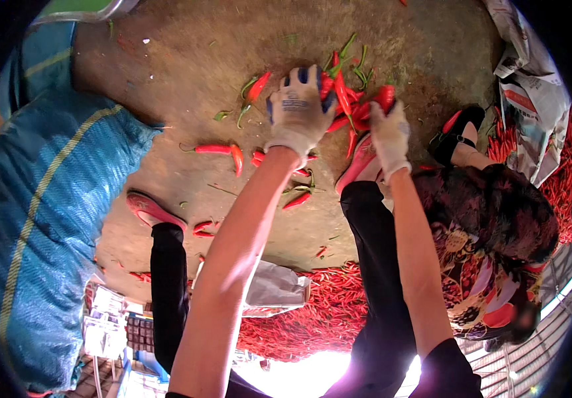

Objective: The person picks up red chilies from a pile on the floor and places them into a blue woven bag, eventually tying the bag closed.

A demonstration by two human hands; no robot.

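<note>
My left hand (pixel 298 107), in a white knit glove with blue-coated fingers, lies palm down over the floor. Its fingers close around some red chili peppers, only partly visible beneath it. Beside it, my right hand (pixel 390 132), gloved too, grips several red chili peppers (pixel 363 113) between thumb and fingers. A long red chili (pixel 343 94) with a green stem crosses between both hands. Loose green stems (pixel 360 72) lie just beyond. To the left of my left hand rests another red chili (pixel 258 87).
Scattered chilies (pixel 213 149) dot the concrete floor (pixel 206 59). A full blue woven sack (pixel 62 199) stands left. At the right crouches a person in patterned clothing (pixel 485 214), near printed sheeting (pixel 534 109). A big chili heap (pixel 310 318) lies behind my pink shoes (pixel 154 209).
</note>
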